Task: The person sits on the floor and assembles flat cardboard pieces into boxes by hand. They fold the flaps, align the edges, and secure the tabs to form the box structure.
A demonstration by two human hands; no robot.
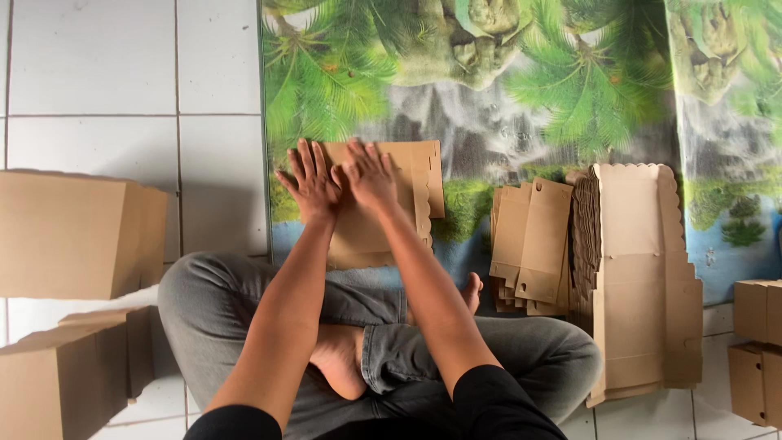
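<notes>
— What lies under the palms?

— A flat brown cardboard box blank [383, 208], unfolded, lying on the palm-printed mat in front of the crossed legs.

— Its shape?

— Roughly rectangular, with a scalloped flap edge down its right side and a narrower panel sticking out beyond it.

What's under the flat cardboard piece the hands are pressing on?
Both hands, left hand and right hand, press the flat cardboard piece on a palm-tree mat. The mat shows around it; anything directly beneath is covered.
</notes>
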